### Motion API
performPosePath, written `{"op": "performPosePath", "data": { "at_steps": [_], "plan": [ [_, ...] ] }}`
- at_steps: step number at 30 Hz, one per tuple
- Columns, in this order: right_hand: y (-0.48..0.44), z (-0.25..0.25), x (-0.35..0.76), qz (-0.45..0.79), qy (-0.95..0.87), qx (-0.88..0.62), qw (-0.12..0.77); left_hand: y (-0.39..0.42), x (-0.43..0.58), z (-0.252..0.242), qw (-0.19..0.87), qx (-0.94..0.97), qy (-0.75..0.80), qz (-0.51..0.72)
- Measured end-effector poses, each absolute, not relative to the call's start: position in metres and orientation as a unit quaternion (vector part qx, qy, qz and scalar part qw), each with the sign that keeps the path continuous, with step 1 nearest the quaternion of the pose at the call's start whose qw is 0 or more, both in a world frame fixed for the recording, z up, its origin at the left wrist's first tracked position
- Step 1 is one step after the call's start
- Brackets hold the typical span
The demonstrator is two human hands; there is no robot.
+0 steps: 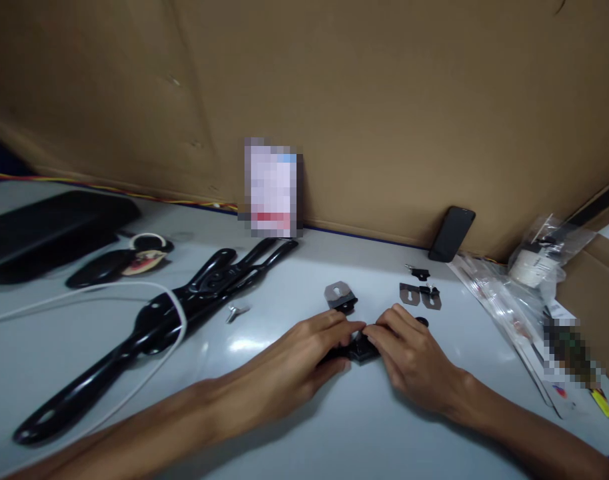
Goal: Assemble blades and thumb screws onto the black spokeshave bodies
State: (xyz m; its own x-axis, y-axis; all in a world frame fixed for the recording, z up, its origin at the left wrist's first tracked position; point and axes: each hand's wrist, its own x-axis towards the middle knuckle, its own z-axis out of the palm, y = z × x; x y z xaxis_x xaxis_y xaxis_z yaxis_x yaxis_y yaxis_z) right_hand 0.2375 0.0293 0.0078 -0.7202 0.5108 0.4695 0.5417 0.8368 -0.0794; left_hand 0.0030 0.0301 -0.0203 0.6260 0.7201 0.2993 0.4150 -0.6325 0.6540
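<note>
Where light glints: glossy gray tabletop (pixel 294 440)
Behind it: brown cardboard wall (pixel 384 100), black smartphone (pixel 452 233) propped against it
Center foreground: left hand (pixel 315 348), right hand (pixel 410 357) pinching small black part (pixel 363 353) between them

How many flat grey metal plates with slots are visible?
3: one plate beyond the left hand; a second plate and third beyond the right hand; hands may hide others.

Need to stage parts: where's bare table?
Bare tabletop: between the forearms, on the near side; between the right hand and the clear packets; along the back, between the blurred panel and the black phone. Crowded: left, with the black tool and white cable; right edge, packets; beyond the right hand, small metal plates.
</note>
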Motion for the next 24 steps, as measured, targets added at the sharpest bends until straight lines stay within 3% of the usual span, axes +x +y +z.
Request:
{"op": "performPosePath", "data": {
  "at_steps": [5,12,21,24],
  "plan": [
    [0.024,0.014,0.238,0.039,-0.922,-0.308,0.23,0.03,0.005,-0.017,0.288,0.852,0.314,0.305],
    [0.029,0.016,0.237,0.226,-0.84,-0.401,0.287,0.027,0.003,-0.013,0.274,0.852,0.313,0.317],
    [0.033,0.019,0.236,0.345,-0.767,-0.463,0.28,0.03,0.005,-0.017,0.007,0.924,0.301,0.236],
    [0.033,0.02,0.236,0.336,-0.775,-0.459,0.276,0.031,0.004,-0.021,-0.027,0.931,0.28,0.232]
  ]
}}
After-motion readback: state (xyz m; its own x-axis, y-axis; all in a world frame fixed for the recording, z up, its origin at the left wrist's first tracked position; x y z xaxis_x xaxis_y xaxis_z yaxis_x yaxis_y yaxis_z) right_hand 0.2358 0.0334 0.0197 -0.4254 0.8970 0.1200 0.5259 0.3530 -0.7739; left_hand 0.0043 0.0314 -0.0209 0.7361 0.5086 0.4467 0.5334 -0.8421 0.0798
